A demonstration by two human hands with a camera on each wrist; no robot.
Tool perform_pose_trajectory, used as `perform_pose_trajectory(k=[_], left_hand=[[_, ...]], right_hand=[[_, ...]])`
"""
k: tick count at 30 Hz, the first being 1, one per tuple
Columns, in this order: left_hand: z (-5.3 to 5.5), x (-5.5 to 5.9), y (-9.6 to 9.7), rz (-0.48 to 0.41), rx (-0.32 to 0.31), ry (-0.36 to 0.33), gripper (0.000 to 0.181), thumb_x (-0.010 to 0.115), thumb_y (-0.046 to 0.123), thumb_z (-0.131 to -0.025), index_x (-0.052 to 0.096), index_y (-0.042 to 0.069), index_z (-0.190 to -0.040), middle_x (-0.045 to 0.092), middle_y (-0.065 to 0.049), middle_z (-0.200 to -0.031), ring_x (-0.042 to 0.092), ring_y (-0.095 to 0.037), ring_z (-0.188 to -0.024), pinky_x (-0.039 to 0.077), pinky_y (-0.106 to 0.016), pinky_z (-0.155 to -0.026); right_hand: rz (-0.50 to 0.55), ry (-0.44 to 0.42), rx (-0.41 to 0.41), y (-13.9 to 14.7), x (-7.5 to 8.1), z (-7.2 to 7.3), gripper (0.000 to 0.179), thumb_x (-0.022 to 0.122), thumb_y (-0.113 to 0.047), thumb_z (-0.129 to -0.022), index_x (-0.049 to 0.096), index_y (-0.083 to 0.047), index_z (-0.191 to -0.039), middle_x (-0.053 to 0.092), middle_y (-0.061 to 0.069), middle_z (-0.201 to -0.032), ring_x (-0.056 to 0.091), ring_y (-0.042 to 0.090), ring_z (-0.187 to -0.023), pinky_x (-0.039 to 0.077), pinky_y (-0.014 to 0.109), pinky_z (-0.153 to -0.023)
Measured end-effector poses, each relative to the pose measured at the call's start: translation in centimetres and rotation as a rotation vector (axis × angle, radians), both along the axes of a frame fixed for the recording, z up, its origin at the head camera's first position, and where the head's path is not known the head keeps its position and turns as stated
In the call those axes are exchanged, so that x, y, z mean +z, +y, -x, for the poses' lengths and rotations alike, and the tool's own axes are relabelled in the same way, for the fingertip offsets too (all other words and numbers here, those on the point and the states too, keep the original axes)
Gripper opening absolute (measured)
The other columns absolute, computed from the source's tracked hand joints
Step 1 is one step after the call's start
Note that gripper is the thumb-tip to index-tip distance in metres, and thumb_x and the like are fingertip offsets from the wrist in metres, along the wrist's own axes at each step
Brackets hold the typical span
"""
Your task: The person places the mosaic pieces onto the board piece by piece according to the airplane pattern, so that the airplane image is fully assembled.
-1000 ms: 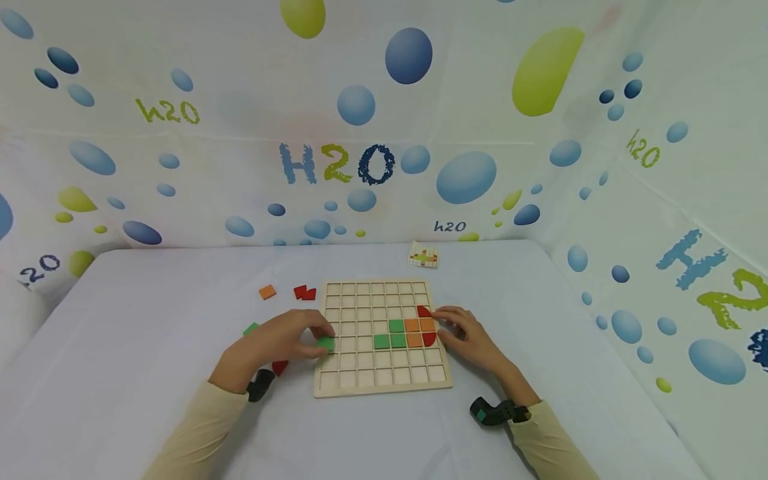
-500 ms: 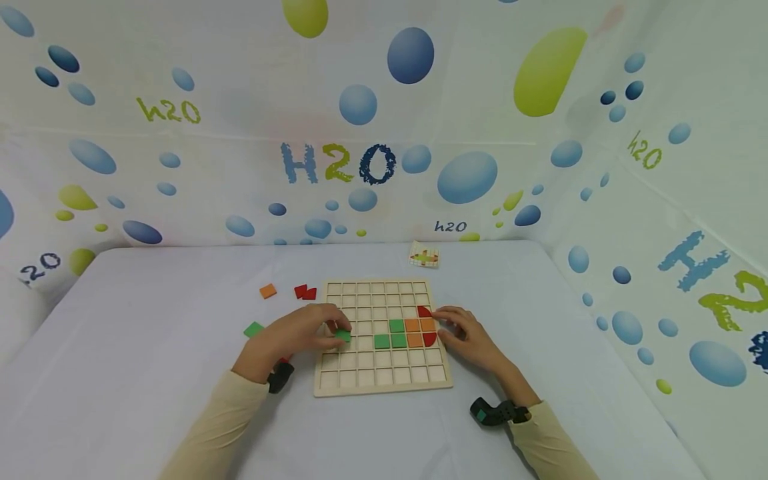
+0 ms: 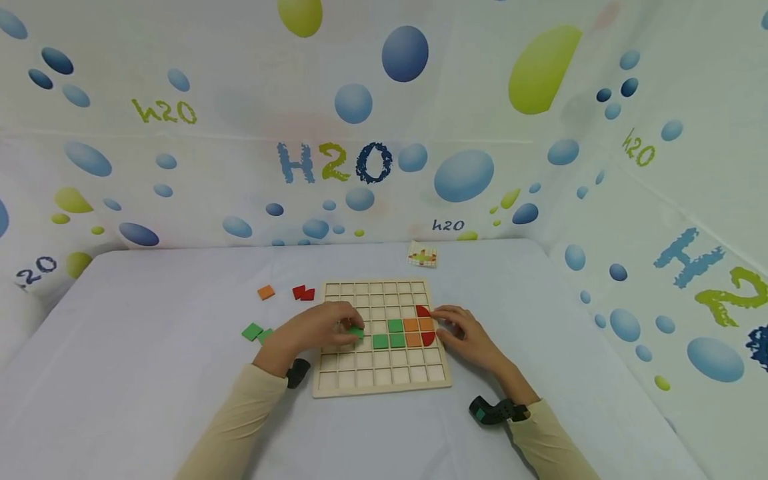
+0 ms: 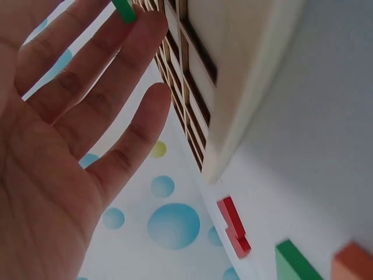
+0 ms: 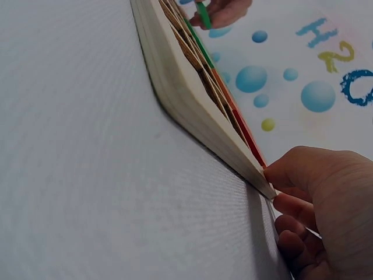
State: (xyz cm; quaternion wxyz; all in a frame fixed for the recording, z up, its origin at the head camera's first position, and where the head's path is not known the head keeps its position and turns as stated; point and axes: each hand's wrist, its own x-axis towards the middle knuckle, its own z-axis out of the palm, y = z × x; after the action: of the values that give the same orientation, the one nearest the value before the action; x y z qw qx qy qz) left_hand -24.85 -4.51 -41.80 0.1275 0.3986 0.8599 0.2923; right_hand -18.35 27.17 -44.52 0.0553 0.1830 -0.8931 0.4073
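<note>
My left hand [image 3: 324, 327] pinches a green square tile [image 3: 357, 332] between thumb and fingers, over the left-middle cells of a wooden grid board [image 3: 364, 379]. That green tile [image 4: 124, 10] also shows at the top of the left wrist view. At the board's right edge, my right hand [image 3: 471, 339] grips the rim, its thumb and fingertips [image 5: 280, 172] on the edge. Beside it in the grid lie green squares [image 3: 397, 340], orange squares [image 3: 414, 339] and two red rounded pieces [image 3: 429, 339]. Parts of the board are hidden under the left hand.
Left of the board lie loose green tiles [image 3: 253, 331], an orange tile [image 3: 266, 292] and red pieces [image 3: 308, 294]. A small pattern card [image 3: 423, 256] lies behind the board on the white-covered table [image 3: 150, 373]. A printed cloth [image 3: 240, 160] hangs behind.
My left hand has carried the green tile rightward from the board's left edge over its cells. Another loose green tile now shows, and a red piece is covered. My right hand stays put.
</note>
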Motion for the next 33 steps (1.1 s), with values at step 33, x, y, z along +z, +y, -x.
perform_pose_trajectory(k=[33], left_hand=[[0.4, -0.1, 4.3, 0.07, 0.006, 0.146, 0.014, 0.074, 0.018, -0.087, 0.073, 0.011, -0.099, 0.065, 0.001, -0.1, 0.058, -0.014, -0.091, 0.049, -0.034, -0.087]], right_hand=[[-0.001, -0.002, 0.011, 1.6, -2.5, 1.3, 0.033, 0.064, -0.01, -0.093, 0.063, -0.004, -0.126, 0.057, 0.015, -0.13, 0.047, 0.023, -0.094, 0.04, 0.026, -0.074]])
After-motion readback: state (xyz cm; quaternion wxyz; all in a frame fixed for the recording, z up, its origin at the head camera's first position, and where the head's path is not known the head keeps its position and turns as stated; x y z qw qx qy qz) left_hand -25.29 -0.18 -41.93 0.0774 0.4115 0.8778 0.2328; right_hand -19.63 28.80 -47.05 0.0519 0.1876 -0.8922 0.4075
